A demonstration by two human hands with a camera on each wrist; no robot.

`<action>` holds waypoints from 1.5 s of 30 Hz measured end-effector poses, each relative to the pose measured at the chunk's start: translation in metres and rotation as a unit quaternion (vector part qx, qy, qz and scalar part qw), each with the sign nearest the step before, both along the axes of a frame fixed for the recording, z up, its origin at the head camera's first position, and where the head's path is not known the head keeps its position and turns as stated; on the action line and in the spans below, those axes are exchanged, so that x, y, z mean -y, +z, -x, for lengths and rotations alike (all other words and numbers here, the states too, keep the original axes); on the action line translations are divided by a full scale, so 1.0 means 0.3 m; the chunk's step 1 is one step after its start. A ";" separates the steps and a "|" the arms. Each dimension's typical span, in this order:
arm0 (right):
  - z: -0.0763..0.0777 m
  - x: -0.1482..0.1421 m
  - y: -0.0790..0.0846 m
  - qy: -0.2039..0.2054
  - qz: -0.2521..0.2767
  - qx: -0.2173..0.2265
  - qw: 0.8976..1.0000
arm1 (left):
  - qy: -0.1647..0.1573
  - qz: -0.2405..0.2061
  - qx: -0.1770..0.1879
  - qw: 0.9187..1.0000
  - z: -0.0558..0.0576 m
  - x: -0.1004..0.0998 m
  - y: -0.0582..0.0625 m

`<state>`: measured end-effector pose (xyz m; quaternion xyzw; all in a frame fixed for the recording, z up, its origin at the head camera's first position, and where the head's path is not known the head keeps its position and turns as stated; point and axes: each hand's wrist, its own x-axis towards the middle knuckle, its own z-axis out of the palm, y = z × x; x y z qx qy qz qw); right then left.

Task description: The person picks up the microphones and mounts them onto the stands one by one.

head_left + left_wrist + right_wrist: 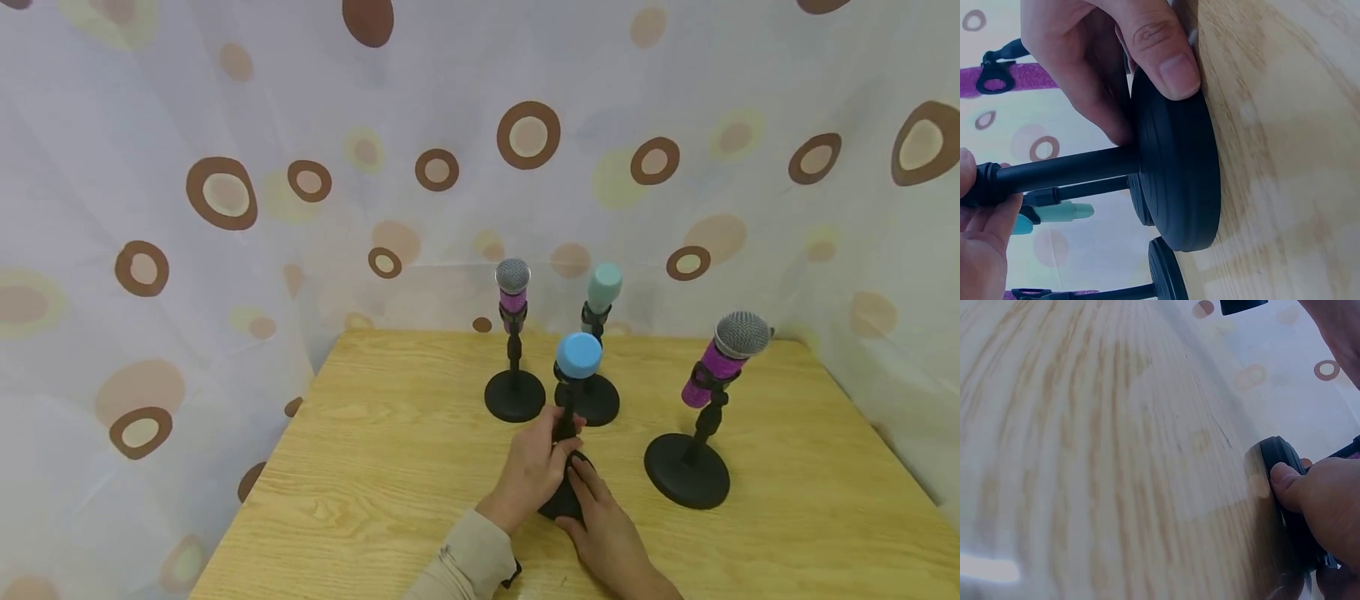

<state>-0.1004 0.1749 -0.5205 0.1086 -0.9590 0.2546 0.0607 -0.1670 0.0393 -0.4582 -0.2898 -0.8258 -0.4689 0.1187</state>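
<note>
In front of me stands a microphone with a blue cover (579,356) on a black desktop stand (1179,169). My left hand (531,467) grips the upright post; in the left wrist view its fingers and thumb wrap a thicker collar on it. My right hand (609,537) holds the round base at its edge, thumb on the rim in the right wrist view (1329,503). The base rests on the wooden table (375,467). Part of the post and base is hidden behind my hands in the head view.
Behind stand a purple microphone with a silver mesh head (513,279) and a microphone with a teal cover (604,287), both on black stands. To the right is another purple, silver-headed microphone (722,354). A patterned curtain (450,217) hangs behind the table.
</note>
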 end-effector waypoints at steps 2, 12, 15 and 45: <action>-0.002 0.001 0.003 0.000 0.003 0.000 1.000 | -0.003 -0.005 0.007 1.000 -0.001 0.000 -0.002; -0.004 0.001 0.005 0.003 0.003 0.004 1.000 | 0.008 0.006 -0.019 1.000 -0.004 0.000 -0.002; -0.007 -0.001 0.000 0.003 0.002 0.001 1.000 | 0.004 -0.002 -0.016 1.000 -0.007 0.000 -0.005; -0.007 0.002 0.001 -0.002 0.001 0.011 1.000 | 0.008 -0.001 -0.031 0.999 -0.006 -0.007 -0.015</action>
